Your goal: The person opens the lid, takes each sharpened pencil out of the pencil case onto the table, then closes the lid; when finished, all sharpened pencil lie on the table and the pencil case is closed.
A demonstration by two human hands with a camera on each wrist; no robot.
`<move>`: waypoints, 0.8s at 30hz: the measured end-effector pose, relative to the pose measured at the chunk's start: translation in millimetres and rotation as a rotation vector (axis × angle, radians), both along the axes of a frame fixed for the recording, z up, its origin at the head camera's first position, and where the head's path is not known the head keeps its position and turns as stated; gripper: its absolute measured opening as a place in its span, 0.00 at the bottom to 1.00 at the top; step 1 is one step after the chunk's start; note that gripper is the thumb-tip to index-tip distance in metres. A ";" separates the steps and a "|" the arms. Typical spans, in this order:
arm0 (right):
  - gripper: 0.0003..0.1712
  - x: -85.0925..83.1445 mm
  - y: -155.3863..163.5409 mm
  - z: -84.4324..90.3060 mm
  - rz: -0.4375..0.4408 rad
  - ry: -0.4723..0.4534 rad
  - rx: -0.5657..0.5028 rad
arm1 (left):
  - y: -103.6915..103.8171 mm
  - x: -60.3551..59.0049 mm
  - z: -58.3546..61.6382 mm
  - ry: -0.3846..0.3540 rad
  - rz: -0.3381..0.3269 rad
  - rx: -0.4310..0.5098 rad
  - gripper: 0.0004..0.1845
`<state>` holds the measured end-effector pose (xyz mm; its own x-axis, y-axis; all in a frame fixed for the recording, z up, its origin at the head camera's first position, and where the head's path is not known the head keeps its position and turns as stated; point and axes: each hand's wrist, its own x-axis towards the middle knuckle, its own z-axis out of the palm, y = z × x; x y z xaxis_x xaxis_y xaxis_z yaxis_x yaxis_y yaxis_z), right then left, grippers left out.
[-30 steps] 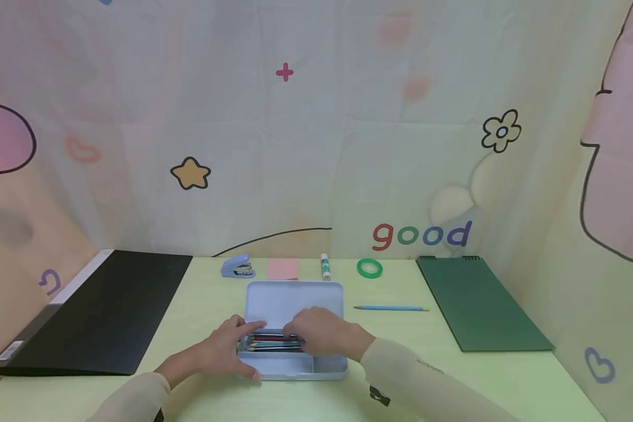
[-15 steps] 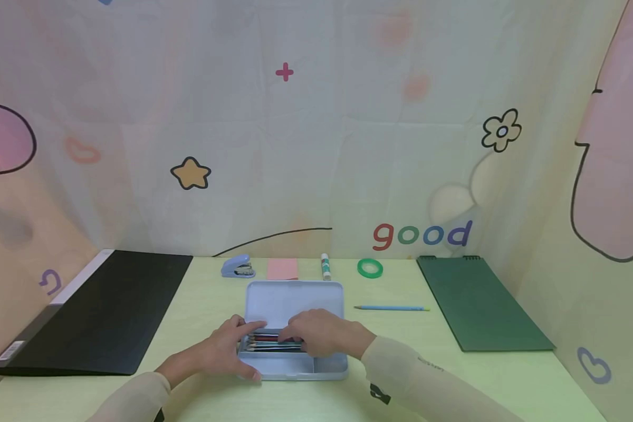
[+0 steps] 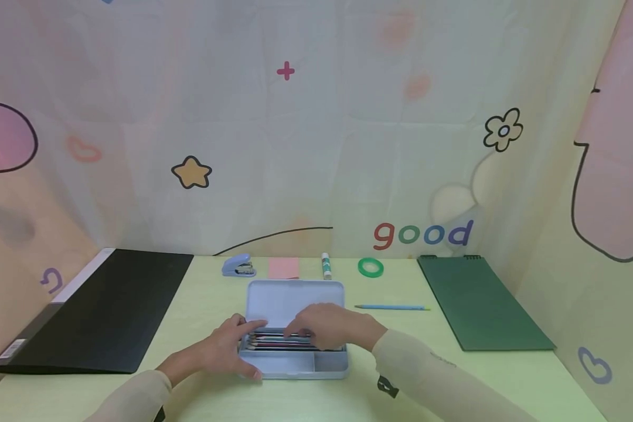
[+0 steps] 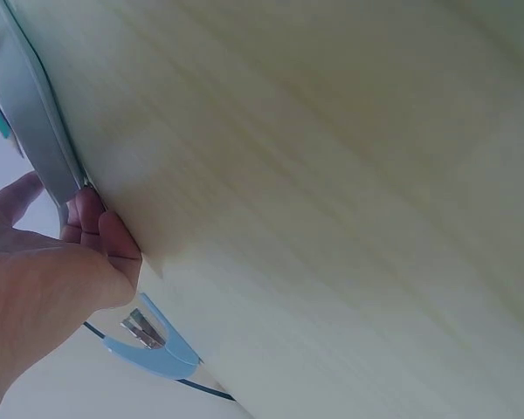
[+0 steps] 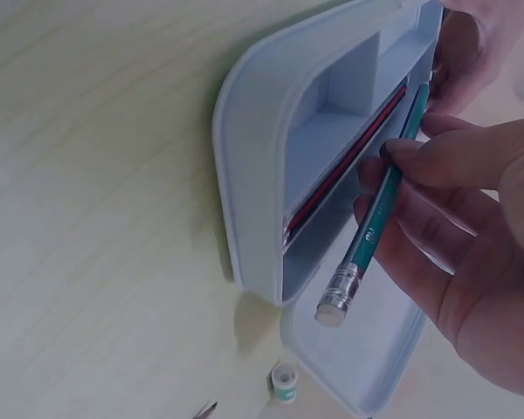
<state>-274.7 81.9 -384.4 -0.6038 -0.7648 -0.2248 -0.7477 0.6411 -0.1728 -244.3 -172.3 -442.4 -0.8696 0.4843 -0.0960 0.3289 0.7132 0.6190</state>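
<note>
An open pale blue pencil case [image 3: 287, 364] lies on the table, its lid tipped back. Several pencils [image 3: 274, 346] lie side by side in its long rear compartment. My left hand [image 3: 223, 349] grips the case's left end, thumb at the front corner and index finger near the hinge. Over the pencils, my right hand [image 3: 329, 325] pinches a green pencil [image 5: 371, 229] between thumb and fingers. In the right wrist view that pencil slants above the case, its white eraser toward the camera. A red-and-black pencil [image 5: 345, 166] lies in the compartment below it.
Behind the case are a blue stapler [image 3: 238, 266], pink sticky notes [image 3: 283, 268], a glue stick [image 3: 326, 266] and green tape [image 3: 371, 268]. A blue pencil [image 3: 392, 307] lies to the right. A black folder [image 3: 95, 316] and green spiral pad [image 3: 480, 305] flank them.
My right hand has shifted slightly right and up over the case, and more of the pencils' length now shows. The left hand stays on the case's left end.
</note>
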 end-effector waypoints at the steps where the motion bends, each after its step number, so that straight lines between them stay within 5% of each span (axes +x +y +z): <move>1: 0.29 -0.8 2.4 1.0 -0.008 -0.012 -0.005 | 0.0 0.0 0.1 0.003 -0.001 0.000 0.51; 24: 0.24 -11.0 90.0 39.6 -0.164 -0.179 -0.162 | 1.1 0.9 0.4 0.015 0.005 -0.002 0.51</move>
